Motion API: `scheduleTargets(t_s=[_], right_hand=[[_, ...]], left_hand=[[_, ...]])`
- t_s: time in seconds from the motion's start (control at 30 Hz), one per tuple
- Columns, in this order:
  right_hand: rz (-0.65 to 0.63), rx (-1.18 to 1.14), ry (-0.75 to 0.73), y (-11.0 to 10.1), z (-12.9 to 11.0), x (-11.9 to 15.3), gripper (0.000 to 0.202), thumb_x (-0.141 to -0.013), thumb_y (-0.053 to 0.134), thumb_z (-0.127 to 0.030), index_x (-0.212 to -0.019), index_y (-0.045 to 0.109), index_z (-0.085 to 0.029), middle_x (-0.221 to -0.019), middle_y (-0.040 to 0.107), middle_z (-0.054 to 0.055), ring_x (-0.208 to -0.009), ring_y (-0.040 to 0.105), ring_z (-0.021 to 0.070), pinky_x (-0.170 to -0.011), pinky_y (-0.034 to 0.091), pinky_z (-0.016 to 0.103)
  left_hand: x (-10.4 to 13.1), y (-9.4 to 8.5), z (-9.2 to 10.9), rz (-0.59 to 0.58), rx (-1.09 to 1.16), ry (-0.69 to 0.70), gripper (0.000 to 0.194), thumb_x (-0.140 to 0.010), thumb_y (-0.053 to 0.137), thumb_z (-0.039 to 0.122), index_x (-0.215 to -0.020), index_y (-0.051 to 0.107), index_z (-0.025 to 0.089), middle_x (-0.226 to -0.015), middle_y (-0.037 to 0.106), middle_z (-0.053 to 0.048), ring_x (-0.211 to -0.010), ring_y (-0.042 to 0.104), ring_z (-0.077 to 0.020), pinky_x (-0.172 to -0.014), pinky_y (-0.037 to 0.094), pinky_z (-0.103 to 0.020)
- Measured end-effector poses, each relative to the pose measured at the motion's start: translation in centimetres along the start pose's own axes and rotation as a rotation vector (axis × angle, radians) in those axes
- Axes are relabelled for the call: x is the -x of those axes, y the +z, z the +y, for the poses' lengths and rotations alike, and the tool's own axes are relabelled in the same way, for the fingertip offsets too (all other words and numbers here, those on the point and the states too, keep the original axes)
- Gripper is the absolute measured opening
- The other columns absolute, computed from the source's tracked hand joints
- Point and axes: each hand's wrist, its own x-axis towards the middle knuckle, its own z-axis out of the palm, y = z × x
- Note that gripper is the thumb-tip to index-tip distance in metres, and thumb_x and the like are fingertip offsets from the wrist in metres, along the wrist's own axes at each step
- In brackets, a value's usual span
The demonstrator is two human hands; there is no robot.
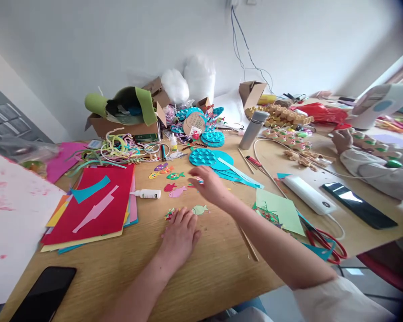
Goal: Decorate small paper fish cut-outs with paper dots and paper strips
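Note:
My left hand lies palm down on the table with its fingers stretched out. Its fingertips are beside a small heap of colourful bits and a pale green paper fish. Above the table, my right hand reaches left with bent fingers and a gap between finger and thumb; nothing shows clearly in its grip. Nearby lie a pink paper fish, a red fish, a green fish, an orange fish and a purple fish. A white glue bottle rests left of them.
Coloured paper sheets are stacked on the left, above a black phone. Blue paper discs and a grey flask stand farther back. Red-handled scissors, a white device and another person's sleeve are right.

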Motion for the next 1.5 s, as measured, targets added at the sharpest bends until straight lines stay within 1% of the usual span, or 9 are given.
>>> scheduleTargets(t_s=[0.17,0.23,0.4,0.6,0.7,0.9,1.07,1.3,1.5], right_hand=[[-0.28,0.489,0.37,-5.5,3.4,8.9,0.018,-0.091,0.052,-0.031,-0.083,0.061,-0.017,-0.082,0.069,0.01,-0.075,0.065,0.0235,-0.063,0.04,0.031],[-0.453,0.609,0.414,-5.3,3.2,11.5,0.018,-0.09,0.054,-0.031,-0.086,0.062,-0.015,-0.082,0.07,0.014,-0.075,0.068,0.0265,-0.062,0.041,0.032],[-0.533,0.718,0.428,-3.5,2.1,13.6,0.02,-0.092,0.043,-0.015,-0.09,0.063,-0.011,-0.087,0.071,0.017,-0.083,0.071,0.0273,-0.068,0.044,0.032],[-0.537,0.683,0.447,-6.2,3.1,11.1,0.021,-0.095,0.039,-0.016,-0.091,0.06,-0.012,-0.076,0.069,0.012,-0.075,0.07,0.0245,-0.06,0.039,0.03],[-0.432,0.712,0.302,-7.2,5.1,7.7,0.019,-0.096,0.042,-0.018,-0.09,0.058,-0.011,-0.08,0.068,0.013,-0.077,0.068,0.023,-0.062,0.037,0.029],[-0.354,0.715,0.099,-4.4,10.0,1.2,0.014,-0.095,0.049,-0.012,-0.089,0.061,-0.008,-0.082,0.067,0.012,-0.076,0.063,0.0162,-0.066,0.035,0.027],[-0.266,0.668,0.06,-3.3,11.8,0.4,0.016,-0.092,0.05,-0.006,-0.082,0.062,-0.009,-0.076,0.063,0.011,-0.075,0.058,0.0159,-0.068,0.034,0.029],[-0.17,0.477,-0.003,-4.1,7.6,7.1,0.021,-0.099,0.042,-0.023,-0.091,0.06,-0.016,-0.086,0.063,0.01,-0.084,0.056,0.0203,-0.073,0.039,0.031],[-0.071,0.17,0.039,-2.8,2.4,14.4,0.014,-0.096,0.045,-0.017,-0.1,0.058,-0.017,-0.088,0.062,0.007,-0.083,0.054,0.0196,-0.074,0.044,0.033]], left_hand=[[0.1,-0.1,-0.2,0.066,0.027,0.032,0.037,-0.095,0.047,0.033,-0.126,0.056,0.015,-0.127,0.063,-0.01,-0.127,0.048,-0.0281,-0.109,0.038,-0.05],[0.1,-0.2,-0.2,0.093,0.032,0.024,0.036,-0.095,0.047,0.033,-0.125,0.057,0.016,-0.126,0.063,-0.01,-0.127,0.049,-0.028,-0.108,0.039,-0.05],[0.1,0.1,-0.4,0.143,0.022,0.061,0.037,-0.095,0.048,0.034,-0.125,0.057,0.014,-0.123,0.065,-0.011,-0.126,0.049,-0.0282,-0.108,0.04,-0.051],[0.1,0.4,-0.7,0.192,0.064,0.08,0.035,-0.094,0.05,0.031,-0.124,0.057,0.015,-0.121,0.066,-0.01,-0.125,0.051,-0.0271,-0.106,0.042,-0.051],[0.1,0.3,-0.7,0.195,0.087,0.081,0.035,-0.095,0.049,0.032,-0.125,0.056,0.016,-0.121,0.066,-0.01,-0.125,0.051,-0.0272,-0.107,0.042,-0.051],[0.1,0.3,-0.7,0.17,0.09,0.063,0.038,-0.094,0.05,0.031,-0.127,0.054,0.013,-0.123,0.065,-0.011,-0.128,0.047,-0.0279,-0.107,0.041,-0.051],[0.1,0.3,-0.9,0.148,0.108,0.059,0.041,-0.094,0.05,0.03,-0.131,0.051,0.012,-0.124,0.064,-0.011,-0.128,0.046,-0.0288,-0.108,0.041,-0.051],[0.0,0.1,-0.9,0.123,0.173,0.023,0.04,-0.095,0.048,0.026,-0.133,0.049,0.015,-0.124,0.064,-0.01,-0.131,0.043,-0.0274,-0.111,0.037,-0.051],[0.0,0.3,-1.0,0.124,0.193,0.021,0.04,-0.095,0.044,0.018,-0.134,0.048,0.015,-0.126,0.064,-0.008,-0.132,0.042,-0.0271,-0.112,0.034,-0.052]])
